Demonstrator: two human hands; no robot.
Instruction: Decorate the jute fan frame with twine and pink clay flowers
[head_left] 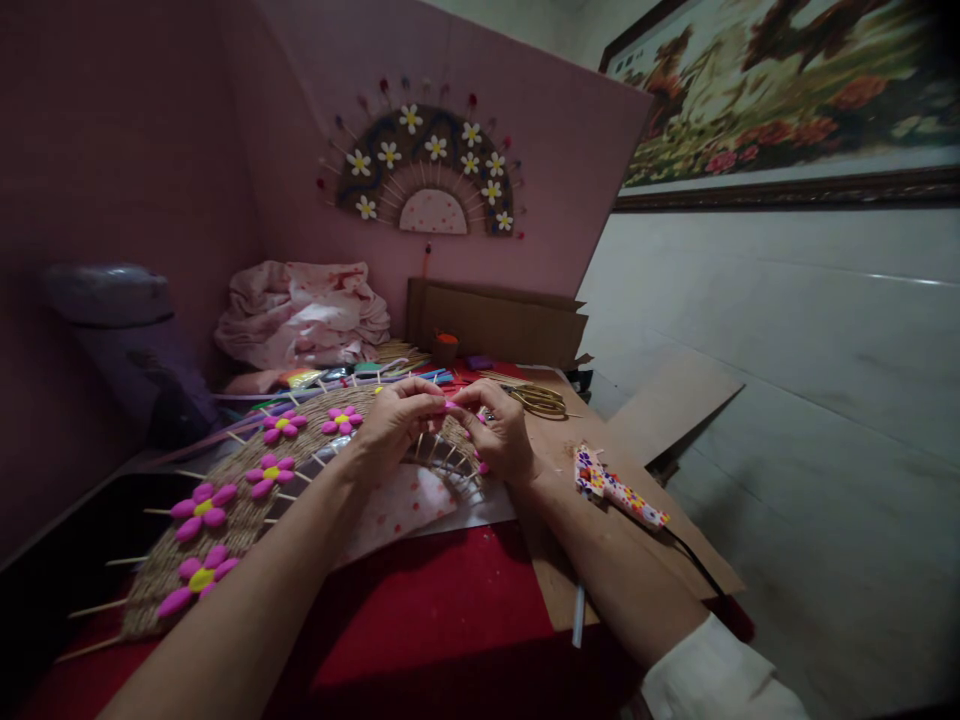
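My left hand [399,418] and my right hand [501,432] meet over the middle of the table, fingertips pinched together on a small pink piece of modelling clay [449,404]. Most of that piece is hidden by the fingers. Beneath and to the left of my hands lies a half-ring fan woven of brown twine [247,480], with wooden sticks poking out along its edge. Pink clay flowers with yellow centres, such as one flower [203,507], are set on the twine. A pale dotted half-round panel [405,510] fills the fan's inner side, partly behind my left forearm.
A flower-patterned hot glue gun [619,490] with a black cord rests on cardboard [559,450] at right. Gold-handled scissors [541,400] lie behind my right hand. Crumpled pink cloth [304,315] sits at the back left. A finished-looking fan [431,165] hangs on the pink board.
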